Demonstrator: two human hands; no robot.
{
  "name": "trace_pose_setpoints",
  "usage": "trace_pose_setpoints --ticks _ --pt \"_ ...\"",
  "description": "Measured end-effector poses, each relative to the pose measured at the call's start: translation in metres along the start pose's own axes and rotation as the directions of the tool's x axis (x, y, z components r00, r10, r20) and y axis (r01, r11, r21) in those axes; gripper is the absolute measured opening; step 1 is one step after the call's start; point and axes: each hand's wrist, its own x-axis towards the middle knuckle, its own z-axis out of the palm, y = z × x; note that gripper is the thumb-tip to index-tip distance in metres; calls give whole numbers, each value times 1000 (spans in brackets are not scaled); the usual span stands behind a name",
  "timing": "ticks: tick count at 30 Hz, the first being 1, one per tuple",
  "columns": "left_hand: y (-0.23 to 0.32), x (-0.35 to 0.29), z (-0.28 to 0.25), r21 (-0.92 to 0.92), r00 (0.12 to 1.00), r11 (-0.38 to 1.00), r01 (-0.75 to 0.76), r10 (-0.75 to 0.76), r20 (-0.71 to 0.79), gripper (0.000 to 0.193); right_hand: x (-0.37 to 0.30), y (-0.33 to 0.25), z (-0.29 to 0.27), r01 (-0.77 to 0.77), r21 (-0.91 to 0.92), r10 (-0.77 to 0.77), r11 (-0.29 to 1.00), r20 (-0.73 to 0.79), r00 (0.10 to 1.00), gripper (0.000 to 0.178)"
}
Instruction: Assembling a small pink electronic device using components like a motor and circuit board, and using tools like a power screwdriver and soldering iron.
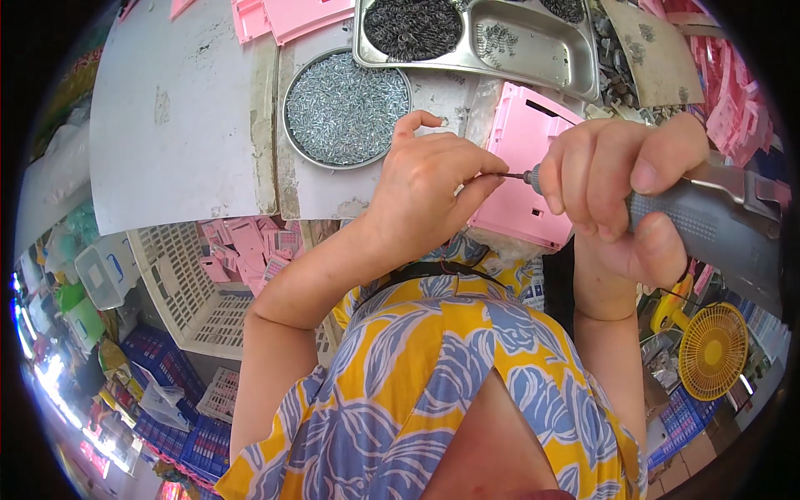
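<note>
My right hand [621, 179] is wrapped around a grey electric screwdriver [708, 225], held almost level and pointing left. Its thin dark bit [516, 175] reaches the fingertips of my left hand [429, 179]. There the thumb and forefinger are pinched together at the bit's end; whatever small thing is between them is hidden. Both hands are above a pink plastic panel [529, 125] with slots, lying on a clear plastic bag at the table's near edge. Left of the panel stands a round metal dish [287, 125] full of small silvery screws.
Beyond the dish, a steel compartment tray [533, 71] holds dark springs. More pink parts [292, 17] lie at the table's far side and at the right [733, 108]. A white plastic crate [179, 292] with pink pieces stands below left; a yellow fan [712, 350] is at lower right.
</note>
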Motion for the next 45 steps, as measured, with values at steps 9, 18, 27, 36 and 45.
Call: trace_pose_setpoints --ticks 9,18,27,36,45 --pt "-1 3 -13 27 983 989 -144 139 121 32 -31 7 19 -129 116 144 985 -126 981 28" --pt "-14 -5 0 246 952 941 -232 169 254 33 -50 27 31 -76 -82 77 994 10 997 21" --pt "-24 62 67 356 956 900 -250 287 -55 23 -48 30 27 -97 34 98 995 -11 995 27" --pt "40 69 -14 193 967 958 -211 176 182 28 -74 -102 -83 39 360 -30 932 -30 999 31" --pt "-55 -266 -264 696 290 77 714 -937 -194 42 -67 -81 -99 -173 -149 120 974 -309 943 47"
